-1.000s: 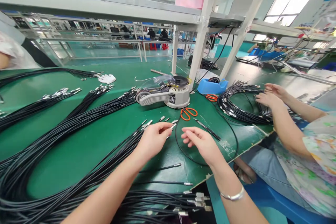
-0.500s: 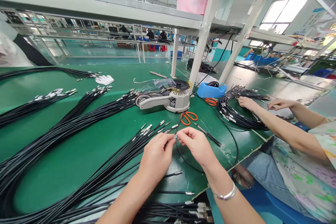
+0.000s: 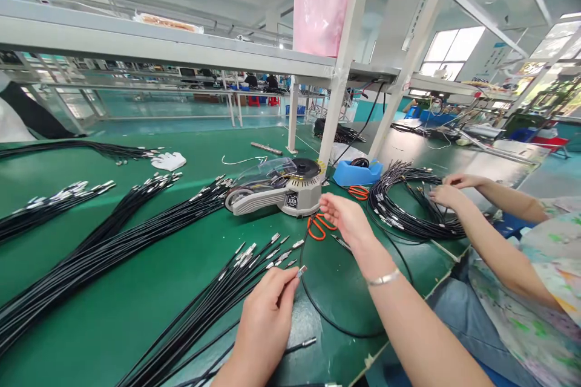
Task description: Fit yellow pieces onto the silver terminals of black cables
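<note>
My left hand [image 3: 267,308] pinches a small metal cable connector [image 3: 302,271] between thumb and fingers, low over the green table. Its cable is mostly hidden by the hand. My right hand [image 3: 347,221] is raised in front of the tape dispenser [image 3: 297,193], fingers loosely curled and slightly apart; nothing shows in them. Just behind that hand lie orange-handled scissors [image 3: 315,228], partly covered. A thin pen-like tool [image 3: 340,243] is partly hidden by the right hand. Beside my left hand, black cables [image 3: 218,296] with metal ends lie in a bunch.
More black cable bundles [image 3: 113,254] spread across the left. A white glove [image 3: 169,161] lies behind them. At right, a co-worker's hands [image 3: 449,193] are at a coiled cable bundle [image 3: 385,205]. A blue holder [image 3: 357,173] and shelf posts [image 3: 333,115] stand behind the dispenser.
My right hand has left the connector and moved up and away toward the tape dispenser. My left hand keeps the connector, slightly lower in view. The camera has tilted up a little.
</note>
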Tool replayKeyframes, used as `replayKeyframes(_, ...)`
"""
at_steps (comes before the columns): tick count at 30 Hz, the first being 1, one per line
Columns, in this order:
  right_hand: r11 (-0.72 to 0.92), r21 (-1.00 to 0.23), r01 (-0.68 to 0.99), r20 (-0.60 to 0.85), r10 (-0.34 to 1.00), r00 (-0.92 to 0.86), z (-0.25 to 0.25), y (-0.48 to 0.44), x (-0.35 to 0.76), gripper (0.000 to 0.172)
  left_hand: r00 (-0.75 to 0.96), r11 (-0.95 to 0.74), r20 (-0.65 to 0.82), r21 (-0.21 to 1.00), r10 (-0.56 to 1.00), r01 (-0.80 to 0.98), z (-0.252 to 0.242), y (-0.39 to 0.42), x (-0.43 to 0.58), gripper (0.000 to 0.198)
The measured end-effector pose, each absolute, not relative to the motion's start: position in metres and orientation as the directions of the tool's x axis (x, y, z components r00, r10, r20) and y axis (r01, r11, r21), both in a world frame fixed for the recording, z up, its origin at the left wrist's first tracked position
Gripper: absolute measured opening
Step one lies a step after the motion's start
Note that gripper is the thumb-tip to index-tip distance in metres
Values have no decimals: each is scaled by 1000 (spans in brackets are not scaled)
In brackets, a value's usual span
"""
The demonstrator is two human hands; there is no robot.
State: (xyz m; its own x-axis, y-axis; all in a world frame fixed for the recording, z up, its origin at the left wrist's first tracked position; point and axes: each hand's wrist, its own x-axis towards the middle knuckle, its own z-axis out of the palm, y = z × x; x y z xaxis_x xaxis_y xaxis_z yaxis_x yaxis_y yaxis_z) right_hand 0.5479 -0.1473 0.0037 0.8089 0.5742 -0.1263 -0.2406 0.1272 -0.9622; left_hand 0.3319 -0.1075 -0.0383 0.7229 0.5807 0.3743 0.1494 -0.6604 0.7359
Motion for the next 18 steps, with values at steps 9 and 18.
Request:
replayKeyframes(9,49,-941,-336,-269,493,827,21,-86,604,25,720,-678,405,724,564,124,-44,-107,326,18)
replayKeyframes(18,196,-968,-157,-58,434,899,26,-126,552,7,678,-673,439,731,589,111,-35,-110,325,21)
